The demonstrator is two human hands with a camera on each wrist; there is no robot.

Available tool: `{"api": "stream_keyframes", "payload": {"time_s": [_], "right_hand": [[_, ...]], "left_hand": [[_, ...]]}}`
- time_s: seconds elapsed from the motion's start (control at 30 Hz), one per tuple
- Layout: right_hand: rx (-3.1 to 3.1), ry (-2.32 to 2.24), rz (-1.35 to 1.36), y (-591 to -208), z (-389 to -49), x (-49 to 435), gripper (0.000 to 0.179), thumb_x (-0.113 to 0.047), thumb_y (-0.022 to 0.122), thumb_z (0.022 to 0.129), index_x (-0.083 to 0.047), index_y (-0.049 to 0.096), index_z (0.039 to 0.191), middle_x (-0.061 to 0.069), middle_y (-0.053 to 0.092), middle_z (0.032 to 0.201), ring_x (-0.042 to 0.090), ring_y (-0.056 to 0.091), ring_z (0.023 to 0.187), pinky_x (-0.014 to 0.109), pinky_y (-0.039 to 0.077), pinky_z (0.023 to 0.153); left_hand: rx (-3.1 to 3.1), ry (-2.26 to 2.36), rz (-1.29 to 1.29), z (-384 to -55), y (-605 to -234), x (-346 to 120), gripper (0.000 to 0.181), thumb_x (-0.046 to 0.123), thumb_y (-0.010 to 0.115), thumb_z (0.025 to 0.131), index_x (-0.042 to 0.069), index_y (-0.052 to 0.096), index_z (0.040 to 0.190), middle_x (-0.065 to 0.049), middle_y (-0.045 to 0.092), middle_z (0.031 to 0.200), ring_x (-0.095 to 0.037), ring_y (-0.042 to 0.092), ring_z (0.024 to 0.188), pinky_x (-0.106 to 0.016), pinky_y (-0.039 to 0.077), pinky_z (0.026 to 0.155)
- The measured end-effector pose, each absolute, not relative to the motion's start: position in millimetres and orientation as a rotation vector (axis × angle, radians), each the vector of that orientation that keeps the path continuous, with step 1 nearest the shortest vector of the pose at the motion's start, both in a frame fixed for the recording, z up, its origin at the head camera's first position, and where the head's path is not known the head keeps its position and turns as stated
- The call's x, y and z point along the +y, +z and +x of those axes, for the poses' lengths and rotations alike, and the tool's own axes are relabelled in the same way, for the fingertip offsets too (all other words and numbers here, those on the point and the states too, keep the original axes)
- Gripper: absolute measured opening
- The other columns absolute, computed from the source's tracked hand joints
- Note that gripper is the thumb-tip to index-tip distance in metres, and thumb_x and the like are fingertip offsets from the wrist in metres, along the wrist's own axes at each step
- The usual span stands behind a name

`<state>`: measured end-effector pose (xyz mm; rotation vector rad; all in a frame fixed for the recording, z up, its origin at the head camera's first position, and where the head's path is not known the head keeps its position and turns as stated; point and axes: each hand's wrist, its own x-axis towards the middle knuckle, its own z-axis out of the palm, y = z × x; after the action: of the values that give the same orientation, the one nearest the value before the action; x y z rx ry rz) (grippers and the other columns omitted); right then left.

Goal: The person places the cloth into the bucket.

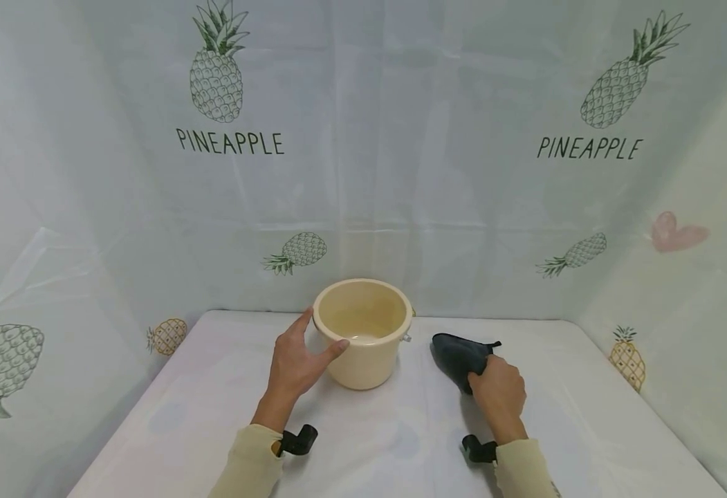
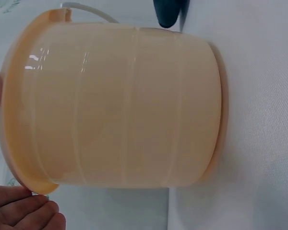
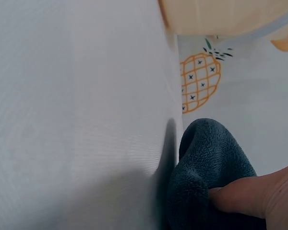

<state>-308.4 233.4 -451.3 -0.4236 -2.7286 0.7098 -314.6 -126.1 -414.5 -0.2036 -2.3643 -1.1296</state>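
Note:
A cream plastic bucket [image 1: 363, 363] stands upright on the white-covered table. My left hand [image 1: 297, 363] is at its left side, thumb and fingers spread apart along the rim. The left wrist view shows the fingers [image 2: 26, 208] at the rim's edge, with only part of the thumb visible. To the right of the bucket, my right hand [image 1: 500, 391] grips a dark blue-green cloth [image 1: 459, 356] with a small loop at one corner. Its fuzzy pile shows in the right wrist view, where the thumb [image 3: 240, 196] presses into the folded cloth [image 3: 206, 158].
The table [image 1: 394, 443] has a white cover and ends at a hanging pineapple-print sheet [image 1: 400, 173] behind the bucket. More printed sheeting rises on the left and right sides. A thin handle [image 2: 91, 10] is attached to the bucket near its rim.

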Motion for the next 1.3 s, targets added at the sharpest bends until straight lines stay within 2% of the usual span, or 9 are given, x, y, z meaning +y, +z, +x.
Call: {"api": "stream_keyframes", "payload": {"time_s": [0.27,0.5,1.1,1.3], "right_hand": [[-2.57,0.762,-0.399,-441,-306,230,0.035,-0.015,0.072,0.083,0.008,0.066,0.109,0.032,0.067,0.098,0.047,0.064,0.081,0.057,0.052,0.063],[-2.467,0.804,-0.419,-428,-303,229,0.041,-0.015,0.073,0.083,0.009,0.065,0.115,0.035,0.065,0.107,0.053,0.061,0.094,0.061,0.049,0.076],[-2.291,0.828,-0.325,-396,-290,223,0.04,-0.014,0.076,0.082,0.009,0.067,0.113,0.033,0.067,0.104,0.053,0.061,0.092,0.061,0.045,0.079],[-2.244,0.841,-0.315,-391,-287,221,0.04,-0.016,0.077,0.082,0.009,0.068,0.113,0.033,0.067,0.103,0.053,0.06,0.091,0.061,0.045,0.078]], "left_hand": [[-2.363,-1.14,-0.204,-315,-414,-126,0.109,0.077,0.068,0.072,0.003,0.044,0.148,-0.015,0.05,0.147,-0.033,0.045,0.136,-0.052,0.038,0.11],[-2.362,-1.15,-0.201,-315,-414,-126,0.108,0.075,0.07,0.072,0.003,0.044,0.148,-0.015,0.049,0.147,-0.032,0.045,0.136,-0.051,0.038,0.111],[-2.364,-1.162,-0.188,-313,-413,-125,0.103,0.066,0.076,0.074,0.002,0.044,0.148,-0.015,0.048,0.148,-0.032,0.044,0.137,-0.053,0.038,0.11],[-2.353,-1.178,-0.192,-313,-414,-125,0.107,0.072,0.073,0.072,0.003,0.044,0.148,-0.015,0.049,0.147,-0.033,0.044,0.137,-0.054,0.038,0.11]]}}
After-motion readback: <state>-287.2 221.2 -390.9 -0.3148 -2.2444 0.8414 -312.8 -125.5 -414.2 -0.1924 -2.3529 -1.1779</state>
